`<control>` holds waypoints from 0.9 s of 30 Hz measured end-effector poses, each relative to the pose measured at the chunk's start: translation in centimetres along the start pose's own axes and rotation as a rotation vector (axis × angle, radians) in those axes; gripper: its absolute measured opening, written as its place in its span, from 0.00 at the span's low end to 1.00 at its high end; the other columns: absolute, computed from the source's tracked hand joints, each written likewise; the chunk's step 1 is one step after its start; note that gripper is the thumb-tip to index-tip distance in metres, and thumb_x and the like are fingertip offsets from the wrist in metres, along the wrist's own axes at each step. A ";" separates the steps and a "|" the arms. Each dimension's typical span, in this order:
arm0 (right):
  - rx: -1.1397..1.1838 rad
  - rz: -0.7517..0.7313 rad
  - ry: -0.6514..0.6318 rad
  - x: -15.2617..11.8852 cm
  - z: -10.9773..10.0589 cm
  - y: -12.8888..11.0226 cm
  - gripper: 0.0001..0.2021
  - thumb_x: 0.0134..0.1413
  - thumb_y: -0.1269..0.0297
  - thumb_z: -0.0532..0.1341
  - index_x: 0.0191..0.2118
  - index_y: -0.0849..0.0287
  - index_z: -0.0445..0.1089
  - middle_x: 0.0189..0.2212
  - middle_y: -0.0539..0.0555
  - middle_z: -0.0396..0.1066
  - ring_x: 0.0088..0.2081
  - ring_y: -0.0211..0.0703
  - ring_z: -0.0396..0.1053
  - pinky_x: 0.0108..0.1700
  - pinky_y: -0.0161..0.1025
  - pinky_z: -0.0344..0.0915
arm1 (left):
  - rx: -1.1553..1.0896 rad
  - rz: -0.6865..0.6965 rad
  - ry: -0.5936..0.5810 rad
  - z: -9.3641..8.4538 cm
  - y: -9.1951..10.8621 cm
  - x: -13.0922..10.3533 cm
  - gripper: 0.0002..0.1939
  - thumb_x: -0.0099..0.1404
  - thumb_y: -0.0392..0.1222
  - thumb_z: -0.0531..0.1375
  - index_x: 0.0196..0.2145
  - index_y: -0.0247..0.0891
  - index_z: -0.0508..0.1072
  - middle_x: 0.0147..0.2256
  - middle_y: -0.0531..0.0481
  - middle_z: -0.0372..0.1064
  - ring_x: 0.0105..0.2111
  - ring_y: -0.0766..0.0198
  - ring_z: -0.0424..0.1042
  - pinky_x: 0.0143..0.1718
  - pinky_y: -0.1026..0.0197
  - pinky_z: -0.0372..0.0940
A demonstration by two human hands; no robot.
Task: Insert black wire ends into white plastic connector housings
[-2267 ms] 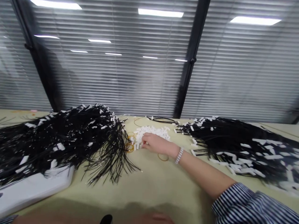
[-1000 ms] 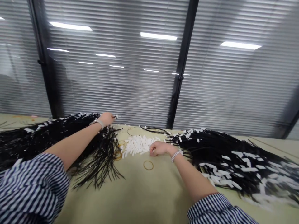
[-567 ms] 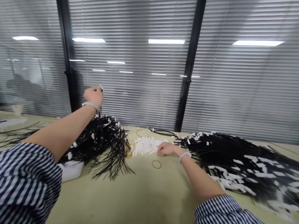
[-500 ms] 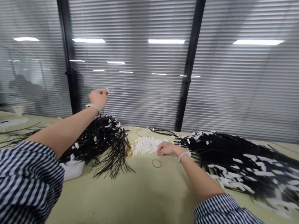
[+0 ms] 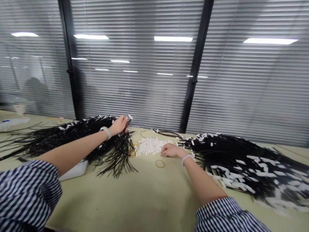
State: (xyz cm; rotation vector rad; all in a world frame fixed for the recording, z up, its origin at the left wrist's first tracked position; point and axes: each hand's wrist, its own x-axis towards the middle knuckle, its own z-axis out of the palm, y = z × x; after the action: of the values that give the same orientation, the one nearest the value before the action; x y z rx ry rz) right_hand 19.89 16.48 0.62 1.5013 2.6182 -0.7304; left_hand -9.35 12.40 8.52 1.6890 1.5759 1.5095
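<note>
My left hand (image 5: 120, 125) is closed on a thin black cable, whose white connector (image 5: 130, 117) sticks out past the fingertips. Under that arm spreads a heap of black cables (image 5: 84, 135) with small white ends. My right hand (image 5: 170, 150) is pinched at the right edge of a pile of small white connector housings (image 5: 151, 145). A speck of white shows at its fingertips, probably a connector housing, though the fingers mostly cover it. Just below this hand lies a rubber band (image 5: 159, 164), flat on the table.
At the right lies a second big bundle of black cables (image 5: 231, 151) with white connectors. Yellow rubber bands (image 5: 132, 154) sit beside the pile. A white tray (image 5: 74, 170) is partly under the left heap. A white cup (image 5: 19, 109) stands far left, and blinds-backed glass (image 5: 135, 96) rises behind.
My left hand has come down and to the right, bringing the cable end closer to the white pile. My right hand stays pinched at the pile's edge.
</note>
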 end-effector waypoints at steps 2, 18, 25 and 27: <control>-0.001 0.003 0.015 -0.2 0.2 0.0 0.15 0.56 0.61 0.56 0.46 0.63 0.64 0.45 0.55 0.65 0.43 0.43 0.66 0.42 0.44 0.66 | -0.036 -0.052 -0.132 0.5 -1.3 -2.1 0.12 0.64 0.42 0.55 0.42 0.32 0.68 0.38 0.48 0.68 0.33 0.64 0.70 0.32 0.59 0.68; 0.348 -0.060 0.227 -1.3 -0.1 -0.7 0.14 0.56 0.61 0.56 0.46 0.63 0.64 0.45 0.55 0.65 0.42 0.42 0.66 0.42 0.44 0.66 | -0.307 0.352 0.330 -0.3 22.6 -5.7 0.27 0.67 0.58 0.35 0.36 0.39 0.66 0.21 0.56 0.55 0.27 0.67 0.69 0.25 0.67 0.58; 0.705 -0.396 0.469 -5.2 -6.4 -3.6 0.18 0.58 0.56 0.52 0.49 0.62 0.61 0.47 0.58 0.63 0.44 0.43 0.65 0.45 0.47 0.64 | -0.969 0.149 -0.249 4.5 16.0 -7.0 0.15 0.68 0.44 0.46 0.27 0.37 0.62 0.20 0.57 0.56 0.21 0.72 0.64 0.34 0.63 0.64; 0.751 -0.534 0.427 -6.8 -7.1 -5.2 0.18 0.58 0.54 0.52 0.47 0.62 0.62 0.48 0.57 0.62 0.46 0.42 0.64 0.46 0.45 0.63 | -1.005 0.109 -0.321 5.4 14.5 -6.6 0.13 0.67 0.44 0.48 0.28 0.36 0.64 0.23 0.55 0.61 0.25 0.71 0.67 0.38 0.61 0.65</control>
State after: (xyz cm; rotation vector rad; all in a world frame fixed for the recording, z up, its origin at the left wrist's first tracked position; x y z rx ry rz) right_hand 20.57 11.78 10.70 1.1196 3.3386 -1.7747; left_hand 3.50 4.30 15.80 1.2972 0.3997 1.5655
